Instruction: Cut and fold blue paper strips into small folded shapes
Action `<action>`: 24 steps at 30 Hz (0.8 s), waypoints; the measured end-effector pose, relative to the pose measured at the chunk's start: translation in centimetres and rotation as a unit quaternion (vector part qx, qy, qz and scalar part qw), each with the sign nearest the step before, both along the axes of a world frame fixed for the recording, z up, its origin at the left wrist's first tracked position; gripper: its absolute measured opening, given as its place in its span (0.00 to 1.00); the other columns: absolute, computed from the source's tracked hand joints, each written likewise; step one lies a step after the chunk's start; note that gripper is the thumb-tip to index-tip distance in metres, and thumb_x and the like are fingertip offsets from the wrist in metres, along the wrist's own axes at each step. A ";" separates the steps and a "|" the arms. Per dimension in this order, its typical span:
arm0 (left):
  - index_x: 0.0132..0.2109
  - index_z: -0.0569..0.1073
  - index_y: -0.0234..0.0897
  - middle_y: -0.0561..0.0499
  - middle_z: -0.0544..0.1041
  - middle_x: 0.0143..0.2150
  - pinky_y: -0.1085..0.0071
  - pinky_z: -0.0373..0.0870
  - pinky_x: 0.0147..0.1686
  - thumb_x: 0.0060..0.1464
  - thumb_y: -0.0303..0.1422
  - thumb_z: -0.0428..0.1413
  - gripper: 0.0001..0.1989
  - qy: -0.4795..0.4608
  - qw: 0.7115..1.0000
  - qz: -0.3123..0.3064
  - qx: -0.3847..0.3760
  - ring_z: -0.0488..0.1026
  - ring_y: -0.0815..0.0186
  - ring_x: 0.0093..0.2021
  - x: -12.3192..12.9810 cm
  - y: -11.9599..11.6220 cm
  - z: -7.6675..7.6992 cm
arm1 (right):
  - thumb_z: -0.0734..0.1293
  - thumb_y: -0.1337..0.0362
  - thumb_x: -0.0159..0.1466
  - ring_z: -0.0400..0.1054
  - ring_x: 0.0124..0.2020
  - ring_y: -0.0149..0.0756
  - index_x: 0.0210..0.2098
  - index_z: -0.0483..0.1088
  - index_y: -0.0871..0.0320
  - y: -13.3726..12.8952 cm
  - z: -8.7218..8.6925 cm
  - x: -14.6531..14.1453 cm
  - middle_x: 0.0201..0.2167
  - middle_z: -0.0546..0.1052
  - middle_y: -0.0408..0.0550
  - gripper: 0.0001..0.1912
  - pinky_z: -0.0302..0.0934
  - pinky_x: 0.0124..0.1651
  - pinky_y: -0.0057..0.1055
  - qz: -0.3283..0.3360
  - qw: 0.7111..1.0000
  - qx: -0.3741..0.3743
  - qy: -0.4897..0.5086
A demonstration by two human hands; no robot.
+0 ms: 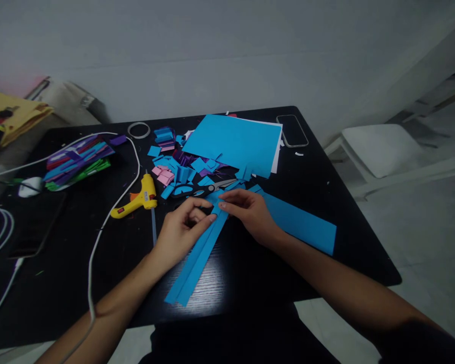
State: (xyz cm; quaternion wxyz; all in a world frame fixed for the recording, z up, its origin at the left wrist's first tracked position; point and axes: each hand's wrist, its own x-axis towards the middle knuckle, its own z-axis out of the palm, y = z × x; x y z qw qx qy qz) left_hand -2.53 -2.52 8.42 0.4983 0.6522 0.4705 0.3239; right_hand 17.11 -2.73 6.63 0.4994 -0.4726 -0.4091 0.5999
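Forearms (123, 296) reach across the dark worktop (254, 278) to blue strips (194, 273), which slant between the hands. The right hand (253, 213) has its grip pinched on their upper part; the left hand (180, 227) curls beside them, its grip's hold impossible to tell. Scissors (212, 188) lie just beyond, the glue gun (142, 196) leftward.

Your view is dim and grey. Below your fingers (233, 209), 1 pale glare patch lifts the grain of the black tabletop (216, 278); the blue paper strips (197, 265) there look fairly sharp. Far left of them, the yellow packet (25, 115) blurs; far right, the white chair (382, 150) looks stretched.
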 end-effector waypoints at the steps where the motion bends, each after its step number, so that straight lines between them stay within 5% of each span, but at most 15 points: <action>1: 0.51 0.75 0.38 0.58 0.73 0.26 0.76 0.67 0.28 0.60 0.39 0.62 0.15 0.006 1.000 0.003 0.025 0.70 0.71 0.26 0.0 -0.1 0.0 | 0.79 0.56 0.54 0.76 0.40 0.38 0.37 0.80 0.53 0.0 -0.1 0.0 0.36 0.82 0.43 0.13 0.70 0.48 0.39 -0.004 1.000 0.001 0.000; 8: 0.54 0.80 0.38 0.56 0.77 0.29 0.77 0.70 0.31 0.62 0.34 0.61 0.14 0.052 0.985 0.006 0.163 0.72 0.72 0.27 0.1 -0.7 -0.1 | 0.78 0.56 0.56 0.77 0.43 0.40 0.39 0.80 0.52 -0.1 0.0 -0.1 0.38 0.82 0.45 0.12 0.69 0.53 0.45 -0.008 1.000 0.016 0.004; 24: 0.48 0.83 0.37 0.53 0.81 0.30 0.74 0.76 0.34 0.58 0.35 0.64 0.12 0.017 0.993 0.040 0.112 0.76 0.69 0.29 0.5 -0.5 0.0 | 0.78 0.59 0.55 0.77 0.42 0.40 0.35 0.81 0.52 -0.3 0.1 -0.4 0.36 0.83 0.44 0.10 0.70 0.52 0.43 -0.037 0.999 0.018 0.002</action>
